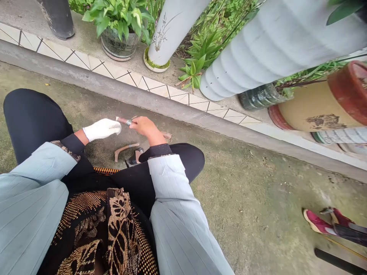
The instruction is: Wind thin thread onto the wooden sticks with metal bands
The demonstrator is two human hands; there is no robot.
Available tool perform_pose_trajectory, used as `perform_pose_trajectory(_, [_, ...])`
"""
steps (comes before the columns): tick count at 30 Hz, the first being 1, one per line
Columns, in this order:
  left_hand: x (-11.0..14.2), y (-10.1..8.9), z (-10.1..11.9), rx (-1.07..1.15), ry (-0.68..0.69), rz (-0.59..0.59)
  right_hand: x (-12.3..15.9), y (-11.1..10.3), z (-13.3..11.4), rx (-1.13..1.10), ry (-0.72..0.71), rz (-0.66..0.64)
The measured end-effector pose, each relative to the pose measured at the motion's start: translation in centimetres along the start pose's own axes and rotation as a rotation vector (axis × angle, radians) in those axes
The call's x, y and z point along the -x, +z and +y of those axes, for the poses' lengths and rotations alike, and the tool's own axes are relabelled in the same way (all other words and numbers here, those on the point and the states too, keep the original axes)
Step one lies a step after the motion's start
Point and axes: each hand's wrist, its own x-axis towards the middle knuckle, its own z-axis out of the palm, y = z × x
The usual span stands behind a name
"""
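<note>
My right hand [143, 126], bare, is closed round a short brown wooden stick [122, 120] with a grey wire-like binding near its middle. The stick points left from my fingers. My left hand [101, 130], in a white knitted glove, is just below the stick's left end, its fingers curled together. Whether the glove touches the stick or pinches something small, I cannot make out. On the ground beneath lies a bent piece of wood [124, 149]. Beside it is a black and pinkish object [137, 156], partly hidden by my leg. Another wood piece [166, 135] shows behind my right wrist.
A tiled ledge [137, 80] crosses ahead, bearing a potted plant [119, 42], a white vase [166, 38], a ribbed pale column [243, 57] and a tan pot with red bands [309, 107]. Another person's red shoes [318, 222] are at right on the concrete ground [252, 191].
</note>
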Motion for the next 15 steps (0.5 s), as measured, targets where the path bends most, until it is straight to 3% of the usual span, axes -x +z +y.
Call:
perform_pose_trajectory(2, [-0.1,-0.1,-0.4,-0.074,-0.014,-0.004,0.2,0.2,-0.3,0.074,-0.055,-0.228])
perform_pose_trajectory(5, [-0.1,-0.2,-0.9,-0.087,0.01,-0.022,0.3,0.4,-0.1,-0.03,-0.21,-0.513])
perform_pose_trajectory(9, [0.0,-0.4,-0.9,0.075,0.029,-0.031,0.6,0.0,0.3,-0.296,-0.405,-0.716])
perform_pose_trajectory(12, [0.0,-0.2,-0.8,0.334,0.04,-0.035,1.3,-0.7,0.3,-0.482,-0.52,-0.689])
perform_pose_trajectory(13, [-0.1,0.0,-0.8,0.441,0.042,-0.028,1.6,-1.0,0.3,-0.57,-0.556,-0.614])
perform_pose_trajectory(15, [-0.2,0.5,-0.8,0.618,0.03,-0.009,1.9,-1.4,0.4,-0.8,-0.589,-0.346])
